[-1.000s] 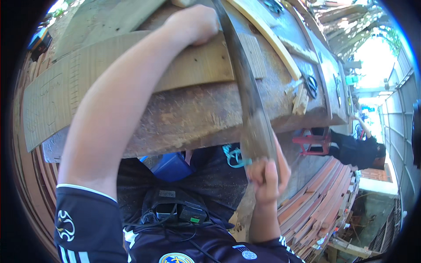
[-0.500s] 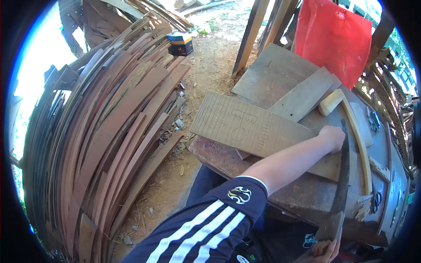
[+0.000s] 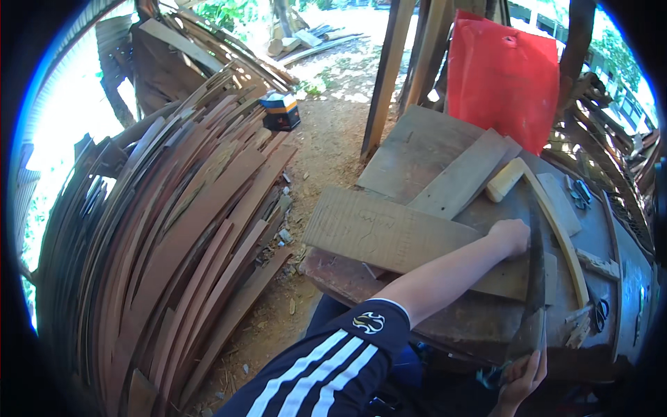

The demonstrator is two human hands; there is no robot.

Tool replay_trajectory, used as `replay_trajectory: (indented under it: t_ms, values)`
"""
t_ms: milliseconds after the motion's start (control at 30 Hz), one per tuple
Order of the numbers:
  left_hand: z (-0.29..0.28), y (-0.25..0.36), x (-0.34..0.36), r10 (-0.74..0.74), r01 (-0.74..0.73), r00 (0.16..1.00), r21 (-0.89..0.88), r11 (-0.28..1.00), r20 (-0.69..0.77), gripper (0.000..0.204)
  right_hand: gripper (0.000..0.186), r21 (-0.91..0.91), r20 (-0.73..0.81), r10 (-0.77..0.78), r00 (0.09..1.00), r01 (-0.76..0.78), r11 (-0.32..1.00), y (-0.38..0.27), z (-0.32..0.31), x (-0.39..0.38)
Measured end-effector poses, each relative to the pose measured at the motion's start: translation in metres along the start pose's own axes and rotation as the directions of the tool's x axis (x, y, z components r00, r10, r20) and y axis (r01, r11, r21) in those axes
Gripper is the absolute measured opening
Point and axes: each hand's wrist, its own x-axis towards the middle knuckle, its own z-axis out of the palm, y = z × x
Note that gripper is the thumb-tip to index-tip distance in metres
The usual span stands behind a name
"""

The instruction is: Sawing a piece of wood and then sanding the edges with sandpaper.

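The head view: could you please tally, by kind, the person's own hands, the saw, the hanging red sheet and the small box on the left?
Hands: 2 (left hand, right hand)
Saw: 1
Red sheet: 1
Small box: 1
Total: 5

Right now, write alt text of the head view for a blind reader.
The person's right hand grips the near end of a long saw set across a marked board, their left hand at the board beside the blade. Reddish planks are piled at left; a red sheet shows beyond the worktable.
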Motion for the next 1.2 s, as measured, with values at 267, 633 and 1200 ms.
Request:
replay_trajectory:
  t_ms: [267,633,1200]
  values:
    - [0.003,0.008,0.007,-0.015,0.015,1.0,-0.024,1.0,0.009,0.028,0.041,-0.148,0.101,-0.041,0.994,0.055,0.987,-0.005,-0.003,-0.007]
    - [0.007,-0.001,0.003,-0.077,0.077,0.997,-0.024,0.997,0.006,0.027,0.039,-0.091,0.167,-0.01,0.986,0.026,0.995,-0.02,-0.002,-0.013]
    - [0.001,-0.009,0.012,-0.108,0.108,0.994,-0.01,0.994,-0.015,0.028,0.049,-0.213,0.261,-0.08,0.962,0.138,0.967,-0.029,-0.01,-0.033]
